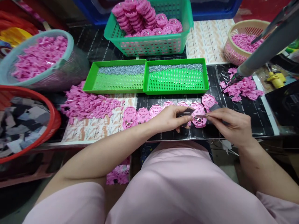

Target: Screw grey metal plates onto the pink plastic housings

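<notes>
While clad in a pale pink shirt (177, 183), extends both forearms over the near edge of a black-covered bench (254, 124). With the right hand (234, 124), pinches a thin grey piece (200, 116) between thumb and forefinger, over a pink casing (198, 109) set with shiny metal parts and lying on the bench between both hands. With the left hand (167, 118), curves thumb and forefinger about a dark flat item (188, 110); cannot tell whether fully closed on it. Just beside the right forefinger, shows a grey square (214, 107). Leftward, partly hidden by the left hand, includes a row of pink casings (143, 115); at far left, a red basket (56, 121) of grey scraps (21, 121), then loose pink pieces (86, 105). Farther out, comprises two green trays (175, 91), end to end, with small silvery parts (121, 69) banked along the far side; to the right, a pink pile (245, 88) near the tip of a grey tool (257, 57). Farthest, includes a pale blue-green basket (70, 73) left, a green basket (149, 48) of stacked casings centre, and a beige basket (227, 51) right.
</notes>
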`<state>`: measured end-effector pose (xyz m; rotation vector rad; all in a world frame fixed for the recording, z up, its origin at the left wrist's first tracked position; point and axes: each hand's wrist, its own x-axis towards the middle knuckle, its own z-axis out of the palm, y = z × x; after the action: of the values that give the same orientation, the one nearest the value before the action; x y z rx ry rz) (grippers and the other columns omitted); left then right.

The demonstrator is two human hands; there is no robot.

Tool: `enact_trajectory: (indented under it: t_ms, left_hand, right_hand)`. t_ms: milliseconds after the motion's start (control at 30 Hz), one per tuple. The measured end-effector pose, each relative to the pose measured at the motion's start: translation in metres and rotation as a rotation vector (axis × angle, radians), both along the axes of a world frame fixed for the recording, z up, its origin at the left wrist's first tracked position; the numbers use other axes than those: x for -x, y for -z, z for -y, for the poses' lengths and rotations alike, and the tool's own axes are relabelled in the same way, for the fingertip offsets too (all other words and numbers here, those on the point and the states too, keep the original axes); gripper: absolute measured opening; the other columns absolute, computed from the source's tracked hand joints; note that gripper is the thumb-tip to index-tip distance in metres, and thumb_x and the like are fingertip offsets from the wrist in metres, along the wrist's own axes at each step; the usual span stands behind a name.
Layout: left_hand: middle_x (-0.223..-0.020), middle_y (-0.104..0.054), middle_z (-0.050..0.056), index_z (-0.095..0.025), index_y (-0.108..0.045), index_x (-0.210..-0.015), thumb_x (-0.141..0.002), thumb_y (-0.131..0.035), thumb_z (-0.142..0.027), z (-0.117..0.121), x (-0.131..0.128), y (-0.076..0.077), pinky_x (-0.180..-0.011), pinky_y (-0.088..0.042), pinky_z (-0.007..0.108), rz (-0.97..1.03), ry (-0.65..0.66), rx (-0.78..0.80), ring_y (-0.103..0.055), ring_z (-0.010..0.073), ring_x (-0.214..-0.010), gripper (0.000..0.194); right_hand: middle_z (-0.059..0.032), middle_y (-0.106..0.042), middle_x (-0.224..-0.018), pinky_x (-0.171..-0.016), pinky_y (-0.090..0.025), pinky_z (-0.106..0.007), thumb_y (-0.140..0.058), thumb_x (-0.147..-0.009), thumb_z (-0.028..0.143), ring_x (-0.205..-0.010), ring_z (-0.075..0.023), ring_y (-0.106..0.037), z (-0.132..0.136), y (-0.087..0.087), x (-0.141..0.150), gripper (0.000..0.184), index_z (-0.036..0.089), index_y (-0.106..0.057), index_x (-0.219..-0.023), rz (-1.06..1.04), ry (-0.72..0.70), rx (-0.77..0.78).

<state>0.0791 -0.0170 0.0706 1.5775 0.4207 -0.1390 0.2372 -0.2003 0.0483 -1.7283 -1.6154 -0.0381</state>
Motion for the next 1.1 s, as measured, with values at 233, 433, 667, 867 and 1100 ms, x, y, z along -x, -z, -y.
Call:
enact_trajectory:
  t_ms: [233,433,667,867,1100]
  left_hand:
    - [-0.074,-0.066,0.003,-0.012,-0.058,-0.085,-0.079,-0.069,-0.023,-0.011,0.009,-0.007,-0.039,-0.040,0.014,-0.106,-0.020,0.237,-0.061,0.0089,-0.055,0.017]
    - [-0.090,-0.070,0.008,-0.010,-0.056,-0.125,-0.084,-0.057,-0.015,-0.002,0.010,-0.009,-0.044,-0.042,0.016,-0.162,0.075,0.107,-0.065,0.0110,-0.063,0.042]
    - [-0.098,-0.072,0.007,-0.016,-0.013,-0.154,-0.086,-0.059,-0.014,0.010,0.014,-0.008,-0.067,-0.051,0.021,-0.006,0.175,-0.160,-0.068,0.0107,-0.069,0.082]
    - [-0.089,-0.070,0.007,-0.012,-0.042,-0.140,-0.090,-0.059,-0.026,-0.013,0.039,-0.007,-0.045,-0.043,0.016,-0.112,0.009,0.016,-0.065,0.0109,-0.062,0.054]
    - [-0.081,-0.064,0.001,-0.011,-0.062,-0.103,-0.093,-0.054,-0.026,-0.006,0.040,-0.008,-0.040,-0.035,0.012,-0.111,-0.004,0.193,-0.060,0.0051,-0.054,0.019]
  right_hand:
    - [-0.0014,-0.072,-0.104,-0.071,-0.053,-0.030,-0.058,-0.087,0.012,-0.088,-0.0171,-0.068,0.007,0.011,-0.018,0.028,0.024,-0.068,-0.110,0.463,-0.098,0.107]
    - [-0.0051,-0.069,-0.112,-0.081,-0.054,-0.035,-0.059,-0.086,0.013,-0.095,-0.0203,-0.066,0.004,-0.008,-0.008,0.032,0.021,-0.064,-0.117,0.339,-0.149,0.171]
    - [-0.0001,-0.073,-0.087,-0.064,-0.054,-0.022,-0.064,-0.087,0.029,-0.070,-0.0120,-0.066,-0.030,-0.016,0.026,0.012,0.023,-0.071,-0.094,-0.309,-0.018,0.202]
    - [0.0008,-0.066,-0.061,-0.043,-0.046,-0.019,-0.074,-0.076,0.035,-0.048,-0.0094,-0.058,-0.036,-0.003,0.018,0.017,0.019,-0.070,-0.080,-0.772,0.190,0.229]
    - [-0.0023,-0.072,-0.089,-0.073,-0.057,-0.029,-0.068,-0.081,0.013,-0.076,-0.0149,-0.067,-0.031,-0.011,0.038,0.019,0.022,-0.068,-0.098,-0.096,0.002,-0.009]
